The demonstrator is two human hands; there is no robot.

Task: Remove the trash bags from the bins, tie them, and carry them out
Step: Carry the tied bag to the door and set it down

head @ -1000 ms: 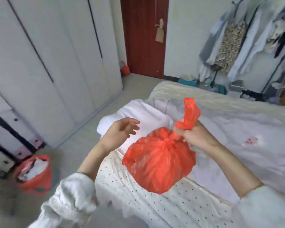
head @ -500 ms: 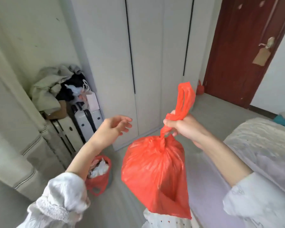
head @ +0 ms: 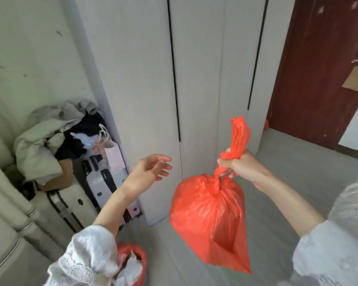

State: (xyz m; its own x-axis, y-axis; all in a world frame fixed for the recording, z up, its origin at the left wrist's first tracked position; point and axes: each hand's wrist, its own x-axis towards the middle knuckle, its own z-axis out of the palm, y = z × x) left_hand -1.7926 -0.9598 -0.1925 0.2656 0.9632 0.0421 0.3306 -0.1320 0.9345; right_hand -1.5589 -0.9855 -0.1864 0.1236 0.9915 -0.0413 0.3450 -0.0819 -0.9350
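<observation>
While the right hand [head: 239,169] clenches the twisted neck of a tied red trash bag [head: 212,219], the bag hangs free in the air below the fist, clear of the grey floor [head: 287,182], its body full and tapering to a corner at the bottom. Above the fist the bag's handles [head: 239,137] stand up in a bunched loop. The left hand [head: 148,173] is held out beside the bag, apart from it, with fingers loosely spread and nothing in it. Both arms wear white lacy sleeves [head: 87,259] pushed back from the wrists.

Down at the bottom edge, partly hidden by the left sleeve, a second red trash bag [head: 132,263] sits open with crumpled white paper showing inside; whether a bin holds it cannot be told. Behind the hands stands a white wardrobe [head: 196,79] with dark vertical gaps between its doors. To its left, suitcases [head: 91,195] stand against the wall, with a heap of clothes [head: 50,141] and a pale pink paper bag [head: 114,155] piled on top. At the far right is a dark red door [head: 318,69] with a brown tag [head: 354,78] hanging at its handle, and a small red thing lies on the floor by its lower corner, too small to tell what it is
</observation>
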